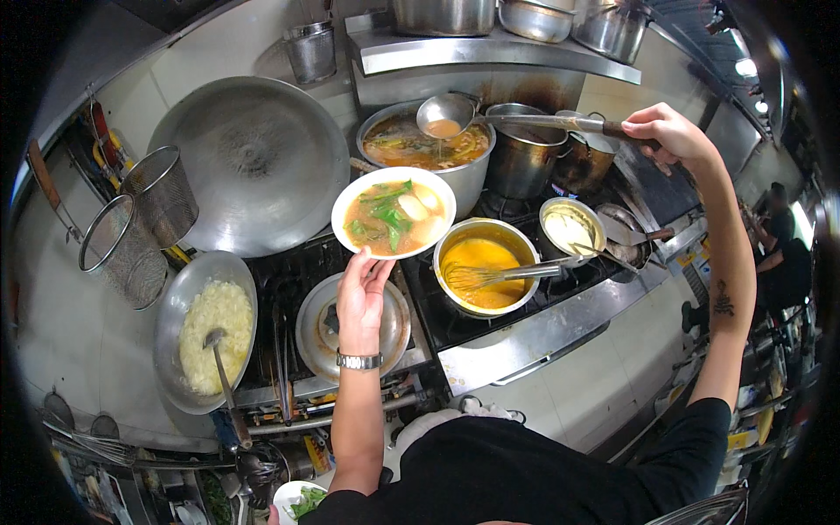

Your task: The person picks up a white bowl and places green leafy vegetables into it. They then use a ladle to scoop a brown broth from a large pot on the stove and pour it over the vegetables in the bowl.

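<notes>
My left hand point(365, 282) supports a white bowl point(339, 220) from below by its near rim. The bowl holds brown broth, green leaves and pale rounded pieces. My right hand point(666, 134) grips the wooden handle end of a long metal ladle point(545, 123). Its cup, with some broth inside, hangs above a large stockpot point(469, 187) of brown soup with vegetables, and a thin stream falls from it. The bowl is in front of the stockpot, nearer to me.
A pot of yellow liquid point(469, 252) holds a wire whisk point(479, 275). Left are a wide wok point(262, 164), mesh strainer baskets point(125, 256) and a pan of pale chopped food point(216, 328). Another person's fingers point(273, 515) hold a bowl of greens point(283, 497). Someone point(781, 243) is far right.
</notes>
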Demonstrator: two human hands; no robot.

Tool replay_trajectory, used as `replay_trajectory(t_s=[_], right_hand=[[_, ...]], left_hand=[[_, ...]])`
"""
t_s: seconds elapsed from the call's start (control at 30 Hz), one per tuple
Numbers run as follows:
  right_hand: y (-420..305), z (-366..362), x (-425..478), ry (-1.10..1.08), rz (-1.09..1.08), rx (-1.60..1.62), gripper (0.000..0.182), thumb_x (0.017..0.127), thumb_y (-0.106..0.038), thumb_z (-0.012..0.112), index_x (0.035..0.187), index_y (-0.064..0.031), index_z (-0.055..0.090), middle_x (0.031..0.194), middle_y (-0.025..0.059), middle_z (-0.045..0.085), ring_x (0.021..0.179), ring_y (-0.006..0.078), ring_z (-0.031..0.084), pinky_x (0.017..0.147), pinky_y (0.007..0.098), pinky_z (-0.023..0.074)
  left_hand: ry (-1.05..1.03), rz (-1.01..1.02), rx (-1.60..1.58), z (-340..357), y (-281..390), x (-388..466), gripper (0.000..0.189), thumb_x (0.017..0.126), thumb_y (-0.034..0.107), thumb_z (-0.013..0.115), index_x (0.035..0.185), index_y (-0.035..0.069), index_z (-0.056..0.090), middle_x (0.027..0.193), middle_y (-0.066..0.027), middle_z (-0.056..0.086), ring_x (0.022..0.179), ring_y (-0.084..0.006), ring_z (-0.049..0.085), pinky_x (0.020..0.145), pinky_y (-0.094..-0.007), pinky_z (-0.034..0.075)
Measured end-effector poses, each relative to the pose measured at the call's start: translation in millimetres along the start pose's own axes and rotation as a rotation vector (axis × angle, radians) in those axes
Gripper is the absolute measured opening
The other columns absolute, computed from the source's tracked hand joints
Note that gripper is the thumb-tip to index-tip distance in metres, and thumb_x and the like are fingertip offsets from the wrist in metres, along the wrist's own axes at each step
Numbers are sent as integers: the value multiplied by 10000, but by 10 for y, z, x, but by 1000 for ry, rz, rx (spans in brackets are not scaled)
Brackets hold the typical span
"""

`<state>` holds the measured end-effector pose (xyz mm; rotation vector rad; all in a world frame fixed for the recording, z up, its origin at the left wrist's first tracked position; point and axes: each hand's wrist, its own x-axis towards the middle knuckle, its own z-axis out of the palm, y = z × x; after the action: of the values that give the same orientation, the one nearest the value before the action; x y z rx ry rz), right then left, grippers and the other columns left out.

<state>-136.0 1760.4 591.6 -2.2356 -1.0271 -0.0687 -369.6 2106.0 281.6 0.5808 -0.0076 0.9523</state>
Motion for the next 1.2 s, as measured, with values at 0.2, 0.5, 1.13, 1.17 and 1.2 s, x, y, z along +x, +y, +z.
replay_trajectory(t_s=[0.2,0.5,1.13,1.17,1.2], right_hand=[[-9,-159,-151,-67,12,85,238,934,-265,614,944,-34,672,584,-17,494,403,22,304,348,212,174],[-108,-135,-580,-106,-3,62,268,932,-217,622,1070,8,670,593,-23,514,443,14,354,374,199,215],[-58,-75,-918,97,-292,-130,333,884,-263,676,1089,-2,690,771,19,605,645,72,532,565,230,424],[-42,-121,-855,15,-223,-76,331,895,-269,661,1087,-1,688,724,4,578,595,60,500,517,221,393],[-10,-157,-798,-35,-141,-35,330,906,-276,647,1084,-1,685,677,-11,551,544,47,469,469,211,363]], left_hand=[[-32,-1,-3,-22,-60,77,221,903,125,671,1061,-22,618,1071,-162,666,1041,-264,645,1005,-437,522],[-35,-21,1,2,-80,95,211,898,133,681,1044,-8,620,1052,-167,670,1037,-271,646,1027,-458,505],[-7,-36,8,76,-132,-29,302,869,120,704,1093,-49,593,1141,-213,626,1111,-308,608,1056,-475,478],[-4,-28,11,78,-137,-34,300,867,116,705,1092,-49,593,1143,-213,625,1112,-308,607,1056,-476,478],[-8,-32,7,81,-147,-42,300,869,117,704,1093,-48,592,1145,-211,624,1116,-307,605,1056,-477,478]])
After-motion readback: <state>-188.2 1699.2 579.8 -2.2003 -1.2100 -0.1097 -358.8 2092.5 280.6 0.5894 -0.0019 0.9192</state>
